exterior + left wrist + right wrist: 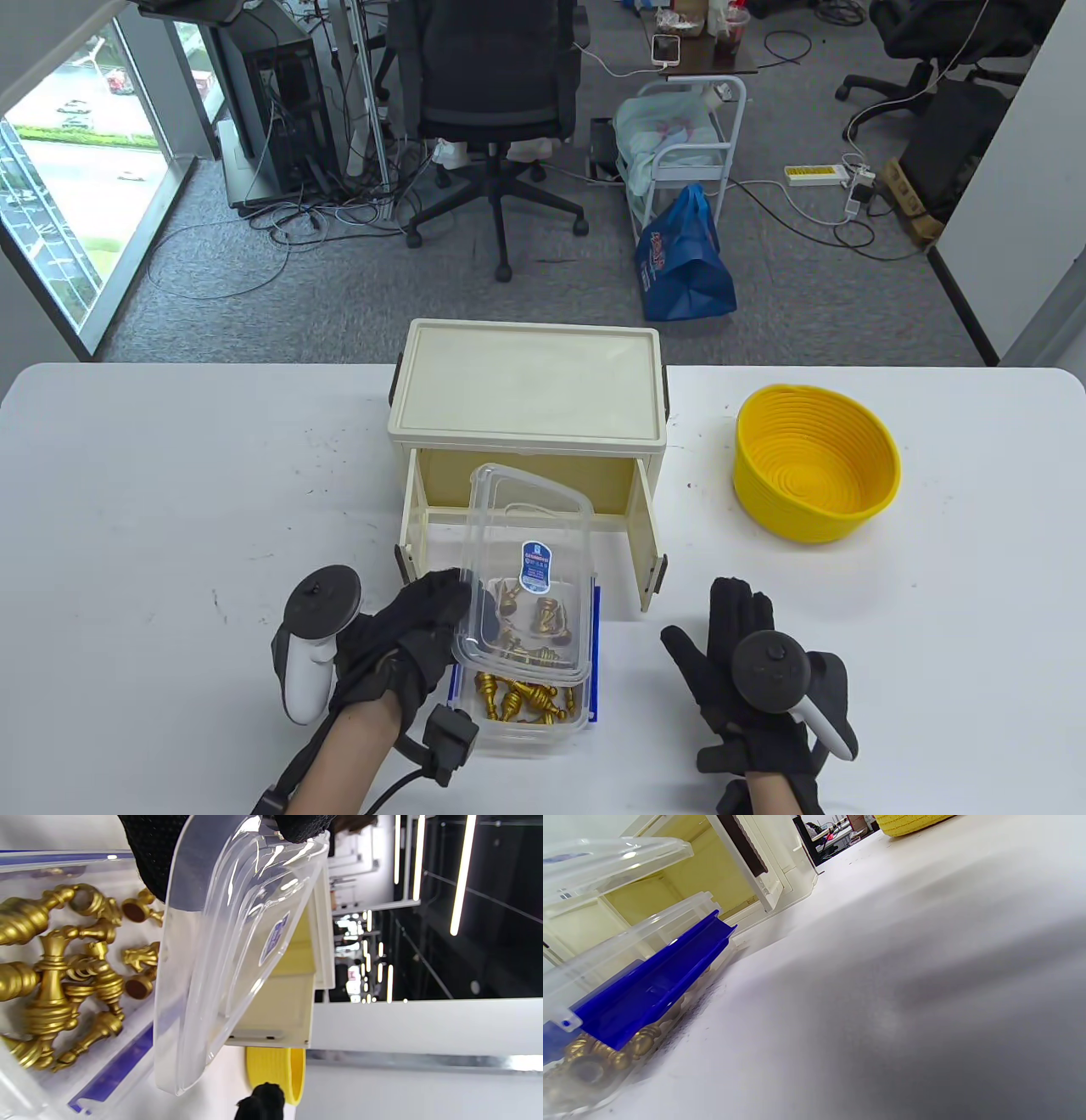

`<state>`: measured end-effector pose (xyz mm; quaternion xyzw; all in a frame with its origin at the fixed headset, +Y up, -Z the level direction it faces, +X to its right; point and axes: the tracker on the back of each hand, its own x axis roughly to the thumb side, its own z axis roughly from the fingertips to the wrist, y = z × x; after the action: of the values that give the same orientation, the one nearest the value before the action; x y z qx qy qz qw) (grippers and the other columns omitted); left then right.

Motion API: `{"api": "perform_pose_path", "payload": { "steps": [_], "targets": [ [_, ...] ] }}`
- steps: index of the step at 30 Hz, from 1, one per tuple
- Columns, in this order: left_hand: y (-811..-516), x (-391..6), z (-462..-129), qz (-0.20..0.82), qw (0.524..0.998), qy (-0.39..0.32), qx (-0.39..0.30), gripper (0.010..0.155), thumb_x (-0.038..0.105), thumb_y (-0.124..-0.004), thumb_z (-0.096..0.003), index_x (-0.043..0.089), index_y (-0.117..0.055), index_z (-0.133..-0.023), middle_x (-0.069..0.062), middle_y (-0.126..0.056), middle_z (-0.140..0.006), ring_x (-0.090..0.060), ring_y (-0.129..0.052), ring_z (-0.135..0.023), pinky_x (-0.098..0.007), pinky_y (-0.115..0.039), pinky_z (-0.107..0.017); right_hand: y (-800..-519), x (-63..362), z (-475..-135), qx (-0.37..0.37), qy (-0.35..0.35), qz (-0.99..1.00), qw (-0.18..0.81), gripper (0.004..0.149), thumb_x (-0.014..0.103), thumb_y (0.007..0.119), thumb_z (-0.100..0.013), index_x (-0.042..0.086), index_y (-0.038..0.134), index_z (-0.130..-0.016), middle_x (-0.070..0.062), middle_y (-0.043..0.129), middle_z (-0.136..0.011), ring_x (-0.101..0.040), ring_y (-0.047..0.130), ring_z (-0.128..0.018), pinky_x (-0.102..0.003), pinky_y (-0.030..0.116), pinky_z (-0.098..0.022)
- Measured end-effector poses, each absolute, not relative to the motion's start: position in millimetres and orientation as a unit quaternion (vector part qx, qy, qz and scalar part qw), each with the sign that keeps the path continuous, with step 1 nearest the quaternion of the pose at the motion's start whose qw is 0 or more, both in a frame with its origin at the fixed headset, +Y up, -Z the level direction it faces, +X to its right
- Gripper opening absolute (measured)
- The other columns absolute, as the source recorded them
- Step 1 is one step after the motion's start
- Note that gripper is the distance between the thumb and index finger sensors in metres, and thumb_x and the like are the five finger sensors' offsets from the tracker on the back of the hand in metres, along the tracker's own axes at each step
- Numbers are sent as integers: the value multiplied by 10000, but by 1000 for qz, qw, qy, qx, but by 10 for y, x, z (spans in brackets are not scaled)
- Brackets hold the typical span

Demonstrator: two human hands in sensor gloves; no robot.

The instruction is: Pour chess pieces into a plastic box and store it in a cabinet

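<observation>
A clear plastic box (pixel 526 722) with blue side clips stands at the table's front, in front of the cream cabinet (pixel 526 399), whose door hangs open. Gold chess pieces (pixel 522 700) lie inside the box; they also show in the left wrist view (pixel 59 980). My left hand (pixel 416 632) grips the left edge of the clear lid (pixel 530 526) and holds it tilted above the box. The lid also shows in the left wrist view (pixel 229 955). My right hand (pixel 734 662) lies flat and open on the table to the right of the box, touching nothing else.
A yellow ribbed bowl (pixel 814 463) stands empty on the table to the right of the cabinet. The blue clip (pixel 653 984) on the box's right side stands open. Beyond the table are an office chair, a cart and cables on the floor.
</observation>
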<state>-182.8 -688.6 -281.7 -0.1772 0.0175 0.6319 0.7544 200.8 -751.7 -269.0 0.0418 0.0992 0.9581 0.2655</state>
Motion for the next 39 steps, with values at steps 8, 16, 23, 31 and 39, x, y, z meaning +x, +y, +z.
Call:
{"api": "perform_pose_path", "payload": {
  "steps": [8,16,23,31,39],
  "targets": [
    [-7212,-1915,-2772,646,733,31,-211,512,189,-595,-692,-52,-578,-1143,-233,-840,-952,-306,-979,-738,-432,-892,-554,-7517,2000,-2691,41,102,959,263,875,635,540,-652,49,177,-1191,-274,230,-1236,-569,230,-1085,-700,303,-708],
    [-7376,-1938,-2738,630,745,35,-215,518,188,-597,-696,-58,-570,-1151,-244,-839,-968,-299,-983,-743,-426,-896,-553,-7520,1990,-2691,41,107,959,259,876,634,540,-653,47,175,-1191,-272,232,-1236,-569,232,-1085,-699,303,-709],
    [-7351,-1955,-2712,587,779,24,-219,529,213,-610,-705,-56,-574,-1158,-231,-849,-969,-289,-987,-721,-400,-905,-520,-7521,1987,-2692,40,109,959,258,872,634,538,-654,51,177,-1191,-272,231,-1236,-568,232,-1085,-699,304,-709],
    [-7246,-1988,-2787,508,824,11,-249,699,449,-666,-695,-43,-572,-1183,-183,-885,-930,-276,-987,-670,-409,-893,-493,-7521,1981,-2694,40,113,959,257,871,633,536,-655,48,177,-1192,-273,232,-1236,-570,233,-1085,-699,304,-709],
    [-7019,-1767,-2961,239,942,0,-235,635,532,-687,-658,62,-746,-1081,-95,-964,-802,-212,-1017,-573,-379,-905,-442,-7522,1979,-2696,40,117,958,257,868,633,536,-655,50,181,-1193,-273,235,-1237,-569,238,-1086,-700,305,-708]
  ]
}}
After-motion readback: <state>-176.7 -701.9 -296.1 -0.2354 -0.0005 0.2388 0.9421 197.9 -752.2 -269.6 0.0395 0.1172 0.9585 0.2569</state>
